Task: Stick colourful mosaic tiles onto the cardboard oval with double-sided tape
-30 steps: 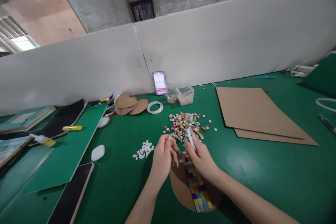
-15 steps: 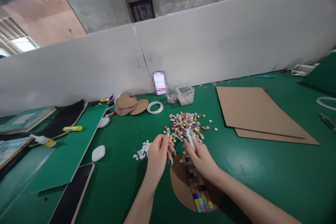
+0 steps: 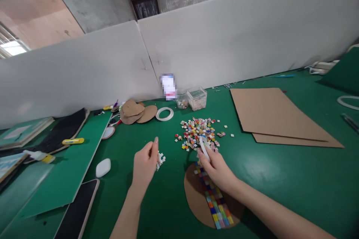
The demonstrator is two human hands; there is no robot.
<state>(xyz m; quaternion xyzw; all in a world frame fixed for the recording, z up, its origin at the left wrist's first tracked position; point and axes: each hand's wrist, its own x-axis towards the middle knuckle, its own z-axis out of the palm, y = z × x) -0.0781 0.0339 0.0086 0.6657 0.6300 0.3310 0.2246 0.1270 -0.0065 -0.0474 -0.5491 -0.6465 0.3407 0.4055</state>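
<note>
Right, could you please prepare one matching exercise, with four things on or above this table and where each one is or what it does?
Column one:
1. Right hand
2. White coil
3. Left hand
4. Coloured tile strip

Column two:
A. Next to the white pieces
B. On the round cardboard
C. Holding a curved white object
D. Beside the brown discs

Pairs: 1-C, 2-D, 3-A, 4-B

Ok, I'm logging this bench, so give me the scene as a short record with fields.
Left hand: curled by white pieces; contents unclear
Right hand: holds a slim white item; hand near round cardboard
On round cardboard: band of coloured tiles
Beyond it: loose tile pile
Further right: cardboard sheets
</note>
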